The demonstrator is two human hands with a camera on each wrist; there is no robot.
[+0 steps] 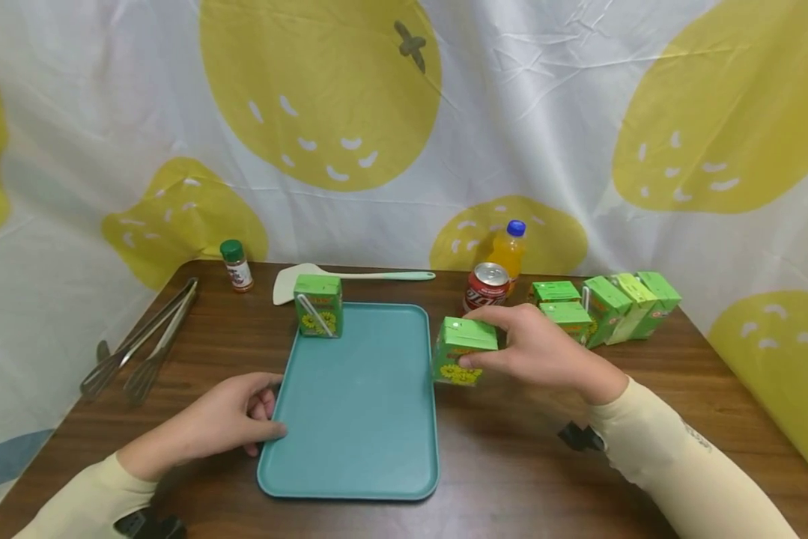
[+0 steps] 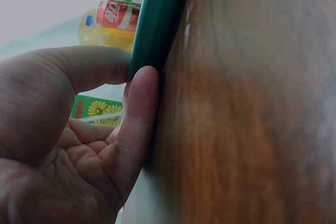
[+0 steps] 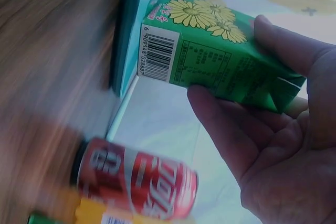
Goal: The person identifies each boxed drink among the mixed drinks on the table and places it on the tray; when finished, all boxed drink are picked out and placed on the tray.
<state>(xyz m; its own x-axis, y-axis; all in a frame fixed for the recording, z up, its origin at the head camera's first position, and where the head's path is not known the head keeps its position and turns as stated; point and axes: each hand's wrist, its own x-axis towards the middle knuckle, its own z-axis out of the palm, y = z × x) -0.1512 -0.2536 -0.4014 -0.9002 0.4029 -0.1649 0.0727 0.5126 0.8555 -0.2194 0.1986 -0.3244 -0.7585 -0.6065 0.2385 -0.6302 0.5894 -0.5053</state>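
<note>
My right hand holds a green drink carton with yellow flowers at the right edge of the teal tray. In the right wrist view the thumb and fingers grip this carton on opposite sides, its barcode end beside the tray rim. My left hand pinches the tray's left edge, thumb on the rim; in the left wrist view a finger presses against the rim's outer side. Another green carton with a straw stands upright at the tray's far left corner.
Several green cartons stand at the right. Behind my right hand are a red soda can and an orange drink bottle. A spatula and a spice jar lie and stand at the back; metal tongs lie left.
</note>
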